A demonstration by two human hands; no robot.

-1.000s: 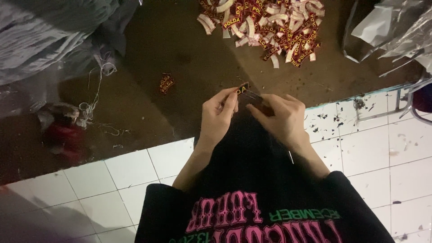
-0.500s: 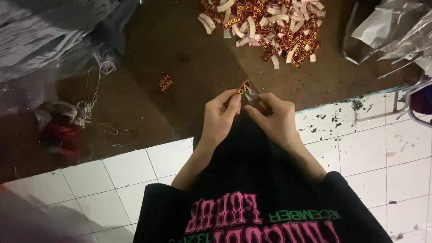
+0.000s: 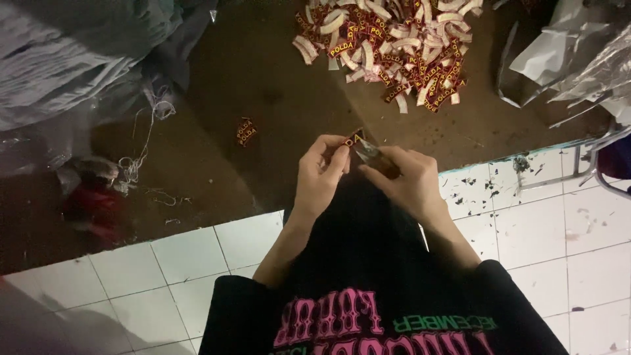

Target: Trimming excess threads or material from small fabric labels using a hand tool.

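Observation:
My left hand (image 3: 321,175) pinches a small dark red label with yellow lettering (image 3: 355,138) between thumb and fingertips. My right hand (image 3: 409,185) grips a small metal cutting tool (image 3: 373,154), its tip touching the label's edge. Both hands are held together above my lap, over black clothing with pink and green print (image 3: 368,315). A large pile of similar red and white labels (image 3: 388,49) lies on the dark brown floor beyond my hands.
One loose label (image 3: 244,131) lies on the floor to the left. Grey fabric (image 3: 72,59) and tangled threads (image 3: 141,148) fill the upper left. Crumpled clear plastic (image 3: 572,62) sits at the upper right. White tiles (image 3: 526,223) run under me.
Both hands have stayed together and shifted slightly. The tool's tip has come up against the label held in my left hand.

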